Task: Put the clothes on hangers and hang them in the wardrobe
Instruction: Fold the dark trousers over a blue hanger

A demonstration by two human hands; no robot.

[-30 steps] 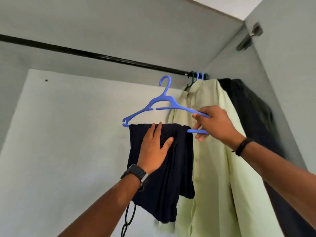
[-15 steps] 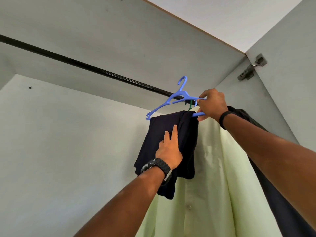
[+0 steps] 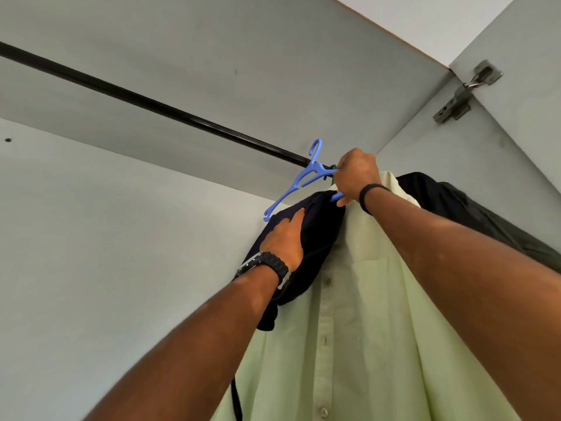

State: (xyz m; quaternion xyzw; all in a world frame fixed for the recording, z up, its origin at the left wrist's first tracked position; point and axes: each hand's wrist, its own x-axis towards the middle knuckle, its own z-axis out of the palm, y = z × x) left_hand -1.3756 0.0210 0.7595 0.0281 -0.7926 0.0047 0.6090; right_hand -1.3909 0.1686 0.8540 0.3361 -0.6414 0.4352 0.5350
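Blue plastic hanger: tilted, hook end up, hook at the black rail, its tip showing just above the rail; whether it is seated on the rail cannot be told. Dark navy garment: folded over the hanger's lower bar, hanging bunched below the rail. Pale green button-front shirt: hanging from the rail just right of the navy garment and touching it; chest pocket and placket facing the camera. Dark garment: hanging from the rail behind the green shirt, on its right side.
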